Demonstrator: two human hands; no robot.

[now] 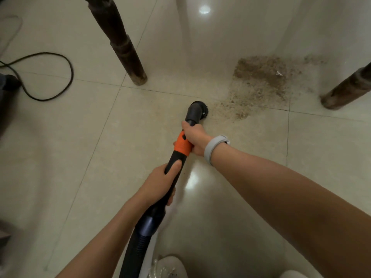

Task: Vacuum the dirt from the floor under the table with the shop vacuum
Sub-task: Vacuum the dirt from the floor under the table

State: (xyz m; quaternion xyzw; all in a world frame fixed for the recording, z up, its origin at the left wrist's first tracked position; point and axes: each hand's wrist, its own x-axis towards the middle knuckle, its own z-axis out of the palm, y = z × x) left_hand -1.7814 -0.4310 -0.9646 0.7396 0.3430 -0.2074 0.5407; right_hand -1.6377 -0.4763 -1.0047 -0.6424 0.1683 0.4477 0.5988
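Note:
A black vacuum wand with an orange collar (182, 144) runs from the bottom middle up to a round brush nozzle (198, 109) that rests on the tiled floor. My right hand (193, 137) grips the wand just behind the nozzle, over the orange collar. My left hand (160, 183) grips the black tube lower down, where the ribbed hose (136, 247) begins. A patch of brown dirt (261, 81) spreads over the tiles to the right of the nozzle and beyond it, its near edge just beside the brush. A small white scrap (279, 73) lies in the dirt.
Two dark wooden table legs stand on the floor, one (122, 43) up left of the nozzle, one (345, 89) at the right edge past the dirt. A black cord (60, 77) loops on the left beside a dark object (10, 85). My white shoes (170, 267) show at the bottom.

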